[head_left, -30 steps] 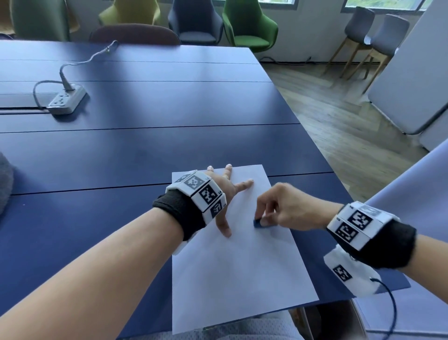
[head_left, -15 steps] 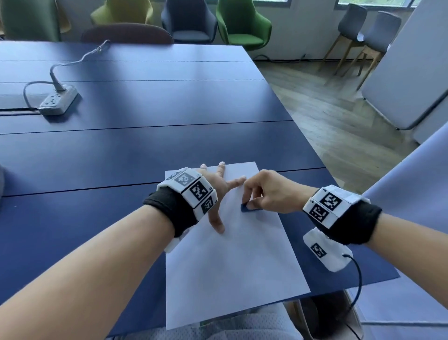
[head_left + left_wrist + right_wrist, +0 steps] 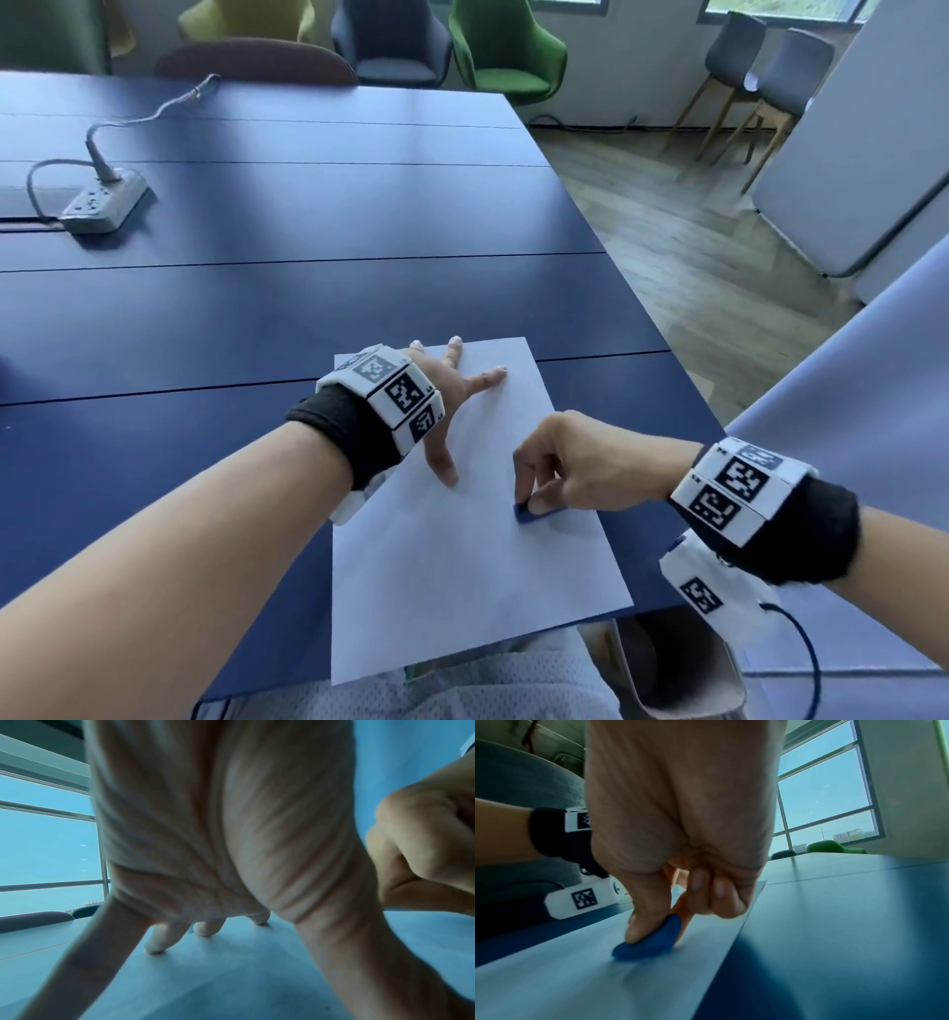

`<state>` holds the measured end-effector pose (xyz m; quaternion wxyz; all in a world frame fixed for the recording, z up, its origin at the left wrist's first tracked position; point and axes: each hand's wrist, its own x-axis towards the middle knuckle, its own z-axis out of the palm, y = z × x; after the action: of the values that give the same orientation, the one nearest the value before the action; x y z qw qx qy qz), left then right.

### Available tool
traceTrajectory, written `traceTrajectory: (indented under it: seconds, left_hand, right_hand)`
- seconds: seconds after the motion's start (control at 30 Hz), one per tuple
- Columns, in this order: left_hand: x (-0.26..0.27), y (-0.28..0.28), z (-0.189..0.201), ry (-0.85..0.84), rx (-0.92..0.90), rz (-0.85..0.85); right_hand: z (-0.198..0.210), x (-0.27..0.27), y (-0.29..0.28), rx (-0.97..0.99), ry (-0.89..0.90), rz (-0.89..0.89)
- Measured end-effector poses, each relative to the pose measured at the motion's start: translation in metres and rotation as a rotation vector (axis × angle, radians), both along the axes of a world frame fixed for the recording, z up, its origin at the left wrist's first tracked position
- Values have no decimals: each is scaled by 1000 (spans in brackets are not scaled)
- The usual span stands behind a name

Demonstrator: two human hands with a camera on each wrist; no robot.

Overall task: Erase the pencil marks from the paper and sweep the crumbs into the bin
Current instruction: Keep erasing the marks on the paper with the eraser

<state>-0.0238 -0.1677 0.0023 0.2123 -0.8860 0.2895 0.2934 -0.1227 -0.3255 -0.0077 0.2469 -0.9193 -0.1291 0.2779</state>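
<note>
A white sheet of paper (image 3: pixel 462 575) lies on the blue table (image 3: pixel 308 308) near its front edge. My left hand (image 3: pixel 452 395) presses flat on the sheet's far left part with its fingers spread straight (image 3: pixel 156 943). My right hand (image 3: pixel 560 467) pinches a small blue eraser (image 3: pixel 529 515) between thumb and fingers and holds it down on the paper's right side. In the right wrist view the eraser (image 3: pixel 652 941) touches the sheet (image 3: pixel 577 973) under my thumb. No pencil marks or crumbs show on the paper.
A grey power strip (image 3: pixel 102 203) with its cable lies at the table's far left. Several chairs (image 3: pixel 508 51) stand beyond the far edge. The table's right edge drops to a wooden floor (image 3: pixel 693 257). A pale bin-like container (image 3: pixel 678 668) sits below the front right corner.
My right hand has slid the eraser back toward me along the paper's right side, after moving it away half a second ago. The left hand keeps pressing the sheet.
</note>
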Motion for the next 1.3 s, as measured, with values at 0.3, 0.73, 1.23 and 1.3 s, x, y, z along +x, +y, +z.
traceTrajectory:
  seconds: [0.3,0.73,1.23,1.3]
  left_hand:
    - [-3,1,3,-2,3,0]
    - [-15,-6,4,-67,-63,-169]
    - [-28,-4,-6,50,-83,-42]
    - [-29,-4,-5,47,-93,-42]
  right_hand:
    - [4,-18,7,-47,-26,24]
    - [1,-17,-2,-22,-97,-155]
    - [-3,-14,-8,9,-172,-144]
    - [0,-19,-6,-23,-116,-83]
